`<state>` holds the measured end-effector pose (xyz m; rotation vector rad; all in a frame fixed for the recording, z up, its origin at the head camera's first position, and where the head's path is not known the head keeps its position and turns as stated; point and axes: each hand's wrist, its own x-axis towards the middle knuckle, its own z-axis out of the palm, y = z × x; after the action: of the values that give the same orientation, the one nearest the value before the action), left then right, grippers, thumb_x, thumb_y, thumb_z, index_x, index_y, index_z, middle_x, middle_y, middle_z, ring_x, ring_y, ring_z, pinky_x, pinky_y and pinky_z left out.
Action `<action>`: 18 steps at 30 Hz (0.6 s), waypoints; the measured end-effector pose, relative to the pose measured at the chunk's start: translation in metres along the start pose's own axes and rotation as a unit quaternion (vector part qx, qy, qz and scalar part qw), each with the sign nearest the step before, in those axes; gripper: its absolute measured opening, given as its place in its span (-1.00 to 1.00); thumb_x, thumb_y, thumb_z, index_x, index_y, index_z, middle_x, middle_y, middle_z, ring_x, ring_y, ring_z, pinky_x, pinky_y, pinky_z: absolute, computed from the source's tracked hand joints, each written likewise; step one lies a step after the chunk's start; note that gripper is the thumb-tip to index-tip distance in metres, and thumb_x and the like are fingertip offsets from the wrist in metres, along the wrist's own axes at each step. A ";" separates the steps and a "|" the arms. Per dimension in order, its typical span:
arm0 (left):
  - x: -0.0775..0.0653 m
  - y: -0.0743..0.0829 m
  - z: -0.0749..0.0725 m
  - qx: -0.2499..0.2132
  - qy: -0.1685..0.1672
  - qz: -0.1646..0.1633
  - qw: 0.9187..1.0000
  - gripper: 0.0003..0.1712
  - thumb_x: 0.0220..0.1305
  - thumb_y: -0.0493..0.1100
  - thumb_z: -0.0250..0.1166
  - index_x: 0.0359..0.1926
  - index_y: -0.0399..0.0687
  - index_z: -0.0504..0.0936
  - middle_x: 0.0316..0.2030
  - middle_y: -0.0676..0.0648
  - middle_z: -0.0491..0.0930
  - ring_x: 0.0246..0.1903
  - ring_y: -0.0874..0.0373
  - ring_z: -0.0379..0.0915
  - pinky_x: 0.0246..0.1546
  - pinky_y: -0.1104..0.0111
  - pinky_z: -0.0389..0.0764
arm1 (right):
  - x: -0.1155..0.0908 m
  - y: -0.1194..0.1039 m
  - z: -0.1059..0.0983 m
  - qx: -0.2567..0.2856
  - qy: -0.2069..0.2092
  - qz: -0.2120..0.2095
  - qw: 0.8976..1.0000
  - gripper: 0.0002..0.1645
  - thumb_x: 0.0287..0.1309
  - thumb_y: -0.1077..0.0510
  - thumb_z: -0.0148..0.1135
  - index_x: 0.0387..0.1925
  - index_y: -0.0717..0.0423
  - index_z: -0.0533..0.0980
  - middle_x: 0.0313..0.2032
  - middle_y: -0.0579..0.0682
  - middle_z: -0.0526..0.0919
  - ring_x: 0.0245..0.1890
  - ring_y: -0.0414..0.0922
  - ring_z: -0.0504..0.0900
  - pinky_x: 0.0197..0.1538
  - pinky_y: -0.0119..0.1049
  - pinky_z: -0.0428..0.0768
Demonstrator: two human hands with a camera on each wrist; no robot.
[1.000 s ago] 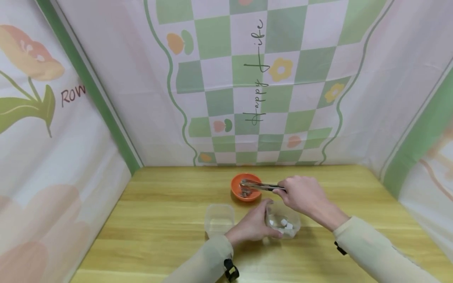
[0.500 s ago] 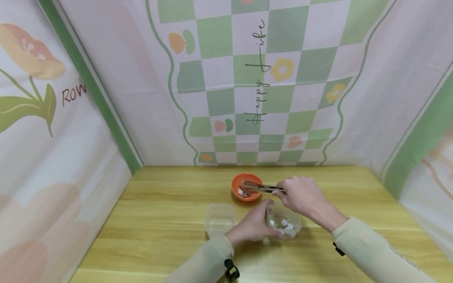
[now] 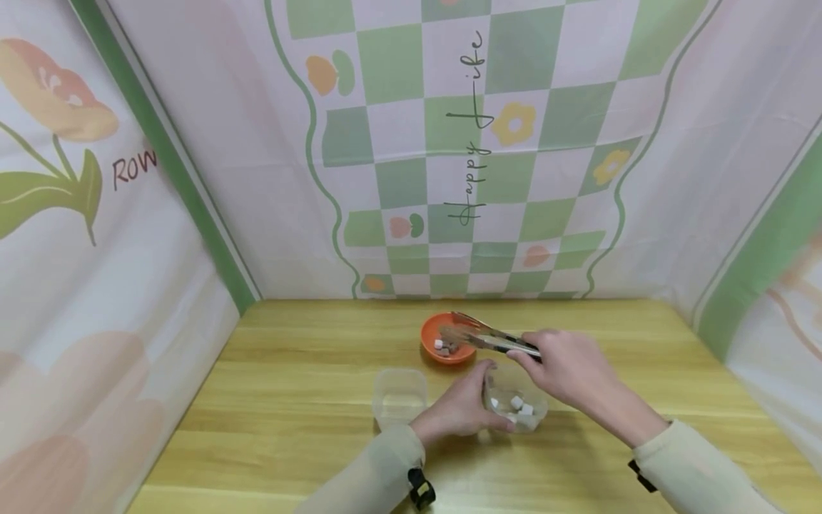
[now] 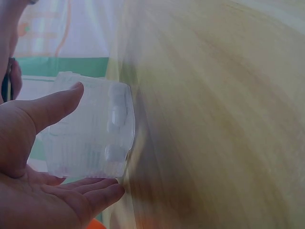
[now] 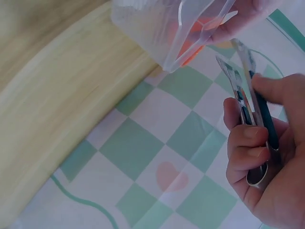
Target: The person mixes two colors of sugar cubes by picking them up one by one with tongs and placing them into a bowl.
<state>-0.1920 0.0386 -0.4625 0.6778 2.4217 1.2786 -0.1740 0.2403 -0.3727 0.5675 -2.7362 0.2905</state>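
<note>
Drawn a little to the right since half a second ago, the right hand (image 3: 571, 368) now holds the tongs (image 3: 497, 346) with their arms spread; they were nearly together then. Their blurred front ends are over the orange bowl (image 3: 431, 330), where a white cube (image 3: 439, 344) sits against several brown cubes (image 3: 446, 351). In the right wrist view, the thumb presses one arm of the tongs and curled fingers hold the other. The left hand (image 3: 457, 408) has not moved: it grips a clear tub (image 3: 507, 378), thumb on one side and fingers on the other. White lumps (image 3: 526, 410) lie on the tub's bottom. A second tub (image 3: 399, 385) stands on the bench (image 3: 289, 400), just beside the left hand. Behind the bench hangs a checked cloth (image 3: 388, 68).
</note>
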 end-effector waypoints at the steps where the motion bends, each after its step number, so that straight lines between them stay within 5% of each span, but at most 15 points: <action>1: 0.000 0.000 0.000 -0.002 0.001 0.002 1.000 0.19 0.02 0.02 0.72 0.58 -0.02 0.24 0.44 -0.04 0.42 0.35 0.18 0.36 0.37 0.26 0.41 | -0.003 0.001 0.000 0.003 0.003 0.004 1.000 -0.72 0.34 -0.09 0.43 -0.34 0.03 0.71 -0.63 -0.21 0.52 -0.72 -0.28 0.27 -0.65 -0.30 0.27; 6: 0.001 -0.001 0.001 -0.009 0.003 0.009 1.000 0.21 -0.01 0.00 0.74 0.59 0.03 0.24 0.42 -0.01 0.43 0.33 0.22 0.37 0.35 0.30 0.40 | -0.017 0.002 -0.004 0.016 0.003 0.032 0.999 -0.72 0.28 -0.10 0.44 -0.34 0.01 0.68 -0.67 -0.25 0.39 -0.72 -0.26 0.25 -0.67 -0.29 0.24; 12: 0.001 -0.001 0.001 0.002 0.007 0.020 1.000 0.19 -0.05 0.00 0.76 0.55 0.07 0.29 0.37 0.02 0.48 0.28 0.22 0.41 0.33 0.32 0.42 | -0.032 -0.001 -0.011 0.021 -0.003 0.060 0.998 -0.56 0.27 -0.11 0.42 -0.05 0.14 0.69 -0.59 -0.18 0.50 -0.69 -0.22 0.26 -0.67 -0.25 0.24; 18: 0.002 0.001 0.001 0.014 0.005 0.017 1.000 0.19 -0.05 0.01 0.76 0.55 0.11 0.29 0.41 -0.02 0.46 0.33 0.17 0.39 0.34 0.28 0.41 | -0.045 -0.001 -0.019 0.015 0.018 0.061 0.998 -0.64 0.25 -0.13 0.47 -0.11 0.03 0.70 -0.45 -0.12 0.66 -0.62 -0.21 0.36 -0.64 -0.22 0.34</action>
<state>-0.1934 0.0408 -0.4625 0.7257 2.4499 1.2675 -0.1288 0.2598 -0.3712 0.3996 -2.7396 0.3690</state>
